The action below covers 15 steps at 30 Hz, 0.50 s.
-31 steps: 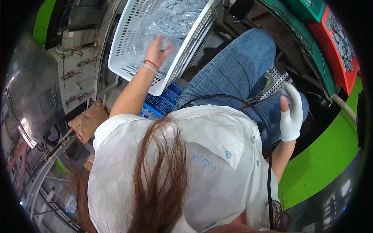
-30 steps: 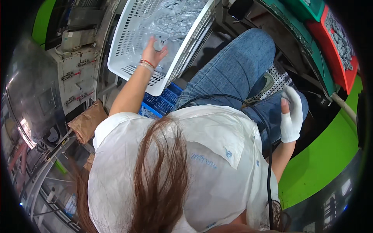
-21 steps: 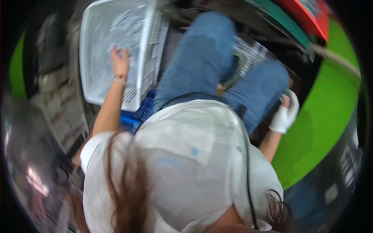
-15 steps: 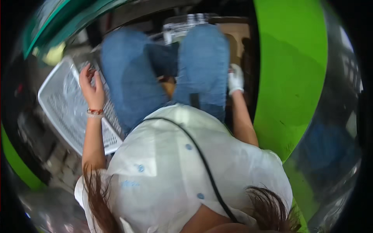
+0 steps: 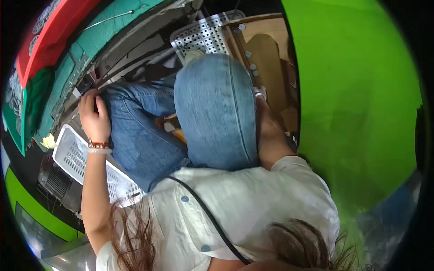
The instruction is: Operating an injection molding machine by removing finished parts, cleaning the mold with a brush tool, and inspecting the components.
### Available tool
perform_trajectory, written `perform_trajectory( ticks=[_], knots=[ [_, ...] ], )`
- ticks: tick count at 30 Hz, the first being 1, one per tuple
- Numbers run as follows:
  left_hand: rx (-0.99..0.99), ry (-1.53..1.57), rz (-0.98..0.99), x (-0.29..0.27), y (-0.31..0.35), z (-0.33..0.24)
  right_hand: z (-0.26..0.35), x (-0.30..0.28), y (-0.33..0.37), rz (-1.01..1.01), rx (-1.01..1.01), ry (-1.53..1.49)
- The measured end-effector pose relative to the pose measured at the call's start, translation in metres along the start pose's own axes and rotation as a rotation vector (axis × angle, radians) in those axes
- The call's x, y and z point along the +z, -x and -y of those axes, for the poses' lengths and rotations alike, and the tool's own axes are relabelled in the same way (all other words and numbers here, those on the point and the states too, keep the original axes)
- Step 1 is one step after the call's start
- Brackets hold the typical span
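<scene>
Moved since a second ago: left hand (image 5: 94, 119) has gone from the white basket (image 5: 71, 156) to the left knee (image 5: 124, 101); right hand (image 5: 260, 93) has gone lower and is now mostly hidden by the right knee (image 5: 214, 101).
Left hand: against the outer side of its knee, back showing, fingers bent and close together, thumb slightly apart; palm hidden, so cannot tell whether it holds anything.
Right hand: a strip of white glove shows at the cardboard box (image 5: 273, 28); cannot tell how wide its fingers are, or whether they are inside.
Cardboard box: around and beyond the right hand, with pale discs (image 5: 248, 53) along its left side.
White basket: under the left wrist and forearm, clear plastic within.
Red bin (image 5: 54, 34): beyond the left hand, to its left, grey round pieces inside.
Perforated metal tray (image 5: 199, 38): beyond the right hand, to its left.
</scene>
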<state>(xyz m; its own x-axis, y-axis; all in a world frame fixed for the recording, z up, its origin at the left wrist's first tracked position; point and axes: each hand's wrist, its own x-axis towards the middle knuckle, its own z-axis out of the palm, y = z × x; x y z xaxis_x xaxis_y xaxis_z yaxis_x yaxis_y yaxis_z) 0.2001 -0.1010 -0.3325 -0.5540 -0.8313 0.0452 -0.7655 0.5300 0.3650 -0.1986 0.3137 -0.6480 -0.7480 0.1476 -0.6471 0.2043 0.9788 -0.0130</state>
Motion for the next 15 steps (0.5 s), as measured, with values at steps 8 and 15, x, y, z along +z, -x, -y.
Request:
perform_trajectory(
  ticks=[8, 15],
  knots=[
    [-0.089, -0.023, 0.043, 0.006, 0.008, 0.009, 0.082, 0.019, -0.049, -0.080, -0.207, -0.586],
    [-0.085, -0.001, 0.076, 0.008, 0.009, 0.012, 0.231, 0.018, -0.034, -0.034, -0.474, -0.776]
  ],
)
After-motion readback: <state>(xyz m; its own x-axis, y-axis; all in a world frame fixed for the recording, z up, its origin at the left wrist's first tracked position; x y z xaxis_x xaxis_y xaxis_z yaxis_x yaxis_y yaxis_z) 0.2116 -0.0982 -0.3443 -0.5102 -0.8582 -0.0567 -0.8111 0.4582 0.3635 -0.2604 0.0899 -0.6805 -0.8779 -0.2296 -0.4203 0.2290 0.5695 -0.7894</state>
